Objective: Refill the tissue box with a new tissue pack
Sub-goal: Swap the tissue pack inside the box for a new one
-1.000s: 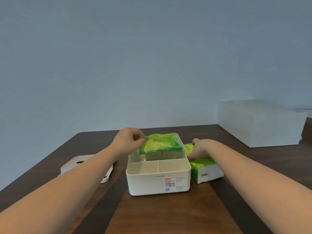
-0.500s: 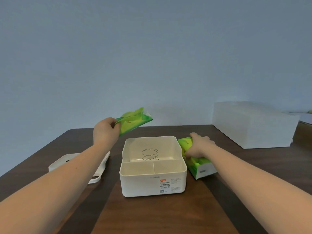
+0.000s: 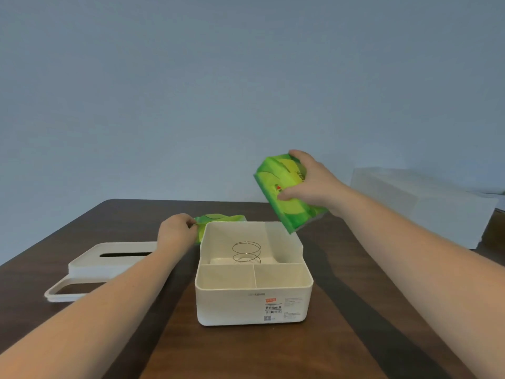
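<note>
The white tissue box [image 3: 252, 305] stands open on the dark wooden table, with a bare wire spring [image 3: 246, 251] in its rear compartment and two small front compartments. My right hand [image 3: 311, 181] grips a full green tissue pack [image 3: 287, 192], tilted in the air above the box's right rear corner. My left hand [image 3: 176, 231] holds a limp, flattened green wrapper [image 3: 218, 218] low on the table just behind the box's left rear corner.
The box's white lid [image 3: 109, 259], with its slot facing up, lies on the table to the left, under my left forearm. A large white rectangular box [image 3: 426, 203] sits at the far right of the table [image 3: 246, 351]. A plain wall lies behind.
My left hand lifted the flattened wrapper out of the box and lowered it behind the box's left corner. My right hand picked the full pack up off the table and raised it over the box.
</note>
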